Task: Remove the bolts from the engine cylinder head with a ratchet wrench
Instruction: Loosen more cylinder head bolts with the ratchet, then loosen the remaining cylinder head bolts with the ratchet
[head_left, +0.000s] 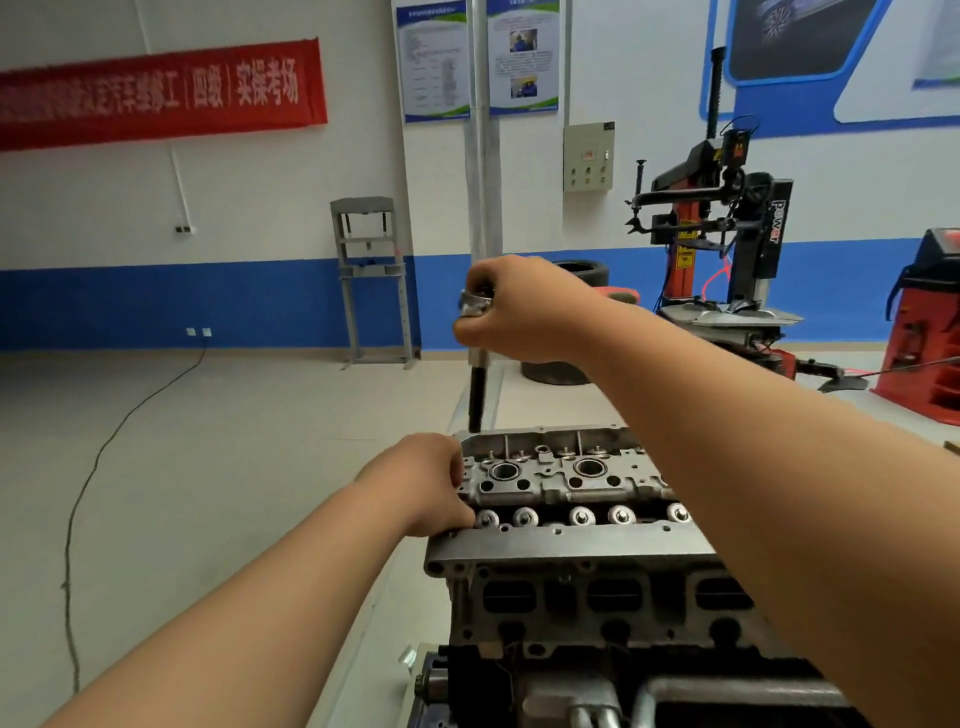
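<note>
Right hand (519, 312) grip clenched round ratchet wrench (474, 305), left hand (423, 483) grip holding cylinder head (571, 541) edge

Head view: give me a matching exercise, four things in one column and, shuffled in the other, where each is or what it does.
Column one
1. right hand
2. left hand
3. black extension bar
4. red banner

Column two
a. hangs on the wall, upper left
b. holds the left end of the cylinder head
c. grips the ratchet wrench
d. points down at the cylinder head's far left corner

Pairs: 1-c, 2-b, 3-d, 4-a.
</note>
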